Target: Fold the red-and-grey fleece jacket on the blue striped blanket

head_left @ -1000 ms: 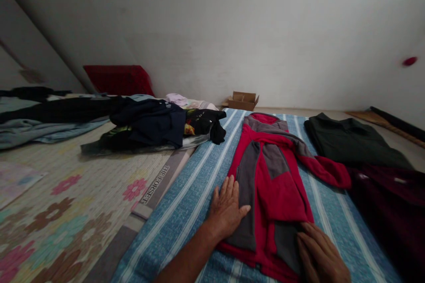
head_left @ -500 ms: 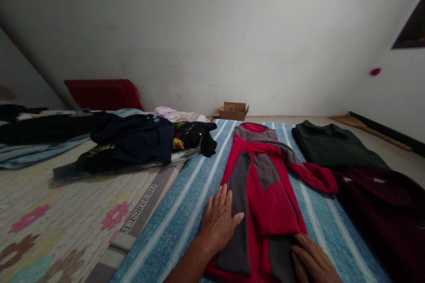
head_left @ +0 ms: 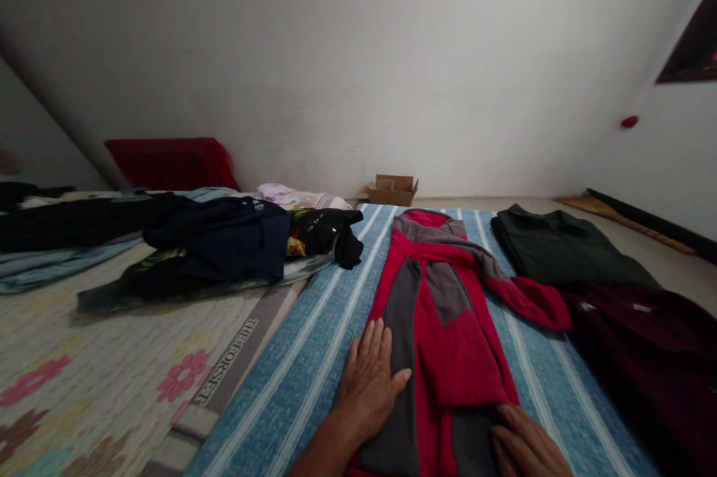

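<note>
Left hand (head_left: 367, 384) lies flat, thumb apart, along jacket (head_left: 464, 361) edge; right hand (head_left: 529, 443) at opposite edge, grip unclear; bare striped sheet (head_left: 291, 365) outside both.

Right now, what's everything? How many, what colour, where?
striped cover: 1, blue-white, centre
jacket: 1, red-grey, on striped cover
garments: at least 2, dark-green and maroon, right
clothes: several, mostly dark, left
flowered cover: 1, beige, left
blocky thing: 1, red, back left
box: 1, brown, middle back
round thing: 1, red, upper right
panel: 1, dark, upper right corner
left hand: 1, bare, on jacket
right hand: 1, bare, at jacket's edge
</note>
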{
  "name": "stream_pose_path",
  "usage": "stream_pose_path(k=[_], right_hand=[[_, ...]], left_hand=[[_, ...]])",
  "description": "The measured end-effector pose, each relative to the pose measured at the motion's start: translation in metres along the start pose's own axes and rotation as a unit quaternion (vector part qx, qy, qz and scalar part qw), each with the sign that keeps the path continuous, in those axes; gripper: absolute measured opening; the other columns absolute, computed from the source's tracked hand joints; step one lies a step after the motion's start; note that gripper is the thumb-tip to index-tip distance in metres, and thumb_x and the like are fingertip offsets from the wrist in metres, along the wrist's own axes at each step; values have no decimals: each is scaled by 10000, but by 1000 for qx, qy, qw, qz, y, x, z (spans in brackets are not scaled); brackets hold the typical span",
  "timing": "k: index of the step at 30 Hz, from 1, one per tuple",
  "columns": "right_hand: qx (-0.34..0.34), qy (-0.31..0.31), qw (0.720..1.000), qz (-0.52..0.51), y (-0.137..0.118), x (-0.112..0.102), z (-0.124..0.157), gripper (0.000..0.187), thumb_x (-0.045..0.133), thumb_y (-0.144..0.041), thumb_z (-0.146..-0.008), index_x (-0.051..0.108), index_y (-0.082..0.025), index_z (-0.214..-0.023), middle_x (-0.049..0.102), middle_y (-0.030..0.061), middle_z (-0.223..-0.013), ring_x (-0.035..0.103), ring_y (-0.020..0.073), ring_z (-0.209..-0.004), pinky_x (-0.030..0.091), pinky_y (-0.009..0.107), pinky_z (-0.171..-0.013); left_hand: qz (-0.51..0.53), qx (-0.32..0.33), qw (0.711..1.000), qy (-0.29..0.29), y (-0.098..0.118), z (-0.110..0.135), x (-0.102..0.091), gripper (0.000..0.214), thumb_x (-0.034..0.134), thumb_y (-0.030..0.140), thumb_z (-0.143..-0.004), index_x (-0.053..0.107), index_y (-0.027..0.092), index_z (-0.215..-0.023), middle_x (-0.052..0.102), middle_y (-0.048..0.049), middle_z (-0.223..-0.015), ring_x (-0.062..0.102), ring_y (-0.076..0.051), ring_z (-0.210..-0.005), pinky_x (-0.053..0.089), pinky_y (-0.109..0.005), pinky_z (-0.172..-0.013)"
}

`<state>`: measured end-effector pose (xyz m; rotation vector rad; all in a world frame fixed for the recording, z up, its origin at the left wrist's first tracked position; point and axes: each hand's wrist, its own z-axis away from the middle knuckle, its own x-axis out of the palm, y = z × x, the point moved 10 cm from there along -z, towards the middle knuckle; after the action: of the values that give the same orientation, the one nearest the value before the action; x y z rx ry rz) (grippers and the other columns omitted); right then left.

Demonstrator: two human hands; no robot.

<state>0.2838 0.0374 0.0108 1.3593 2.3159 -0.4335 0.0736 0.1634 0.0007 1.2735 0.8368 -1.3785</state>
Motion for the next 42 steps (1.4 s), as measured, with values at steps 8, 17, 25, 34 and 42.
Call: stream_pose_path(k=[8,17,25,34,42], right_hand=[[21,-14,1000,-16,-2,-3,-4,166,504,-300,-861,659,-240,-858,697,35,-926,671,185,-848,561,262,-706],[10,-12,999,-27,-5,-5,-17,142,529,-292,-845,657,-233,-832,705,45,-888,682,186,-797,572,264,-678],[265,-74,948,-159,48,1,-26,227,460,-318,-884,660,-212,-868,692,59,-902,663,169,-848,538,237,-749],[477,-212,847,102,197,25,-34,345,423,-243,-806,540,-141,-1114,600,146,-1076,596,256,-991,460,351,-809],[546,-290,776,124,241,49,-25,329,456,-291,-772,552,-139,-1047,640,154,-977,634,285,-882,442,324,-640]], left_hand=[[-16,-5,1000,-6,1,-1,-4,667,316,435,-874,198,103,-1440,49,-78,-1514,11,-235,-1394,109,-471,-1126],[-21,-9,1000,9,-2,-1,-4,670,319,436,-865,207,109,-1439,59,-77,-1513,28,-237,-1394,127,-486,-1119],[-22,0,999,40,-5,-10,-20,656,317,466,-863,313,95,-1404,143,-112,-1505,119,-246,-1386,165,-479,-1111],[15,59,995,82,2,-57,-52,577,399,415,-836,471,82,-1302,263,-149,-1470,216,-261,-1363,242,-434,-1100],[37,142,977,155,47,-131,-77,412,434,228,-836,501,80,-1215,379,-166,-1417,283,-229,-1345,278,-385,-1096]])
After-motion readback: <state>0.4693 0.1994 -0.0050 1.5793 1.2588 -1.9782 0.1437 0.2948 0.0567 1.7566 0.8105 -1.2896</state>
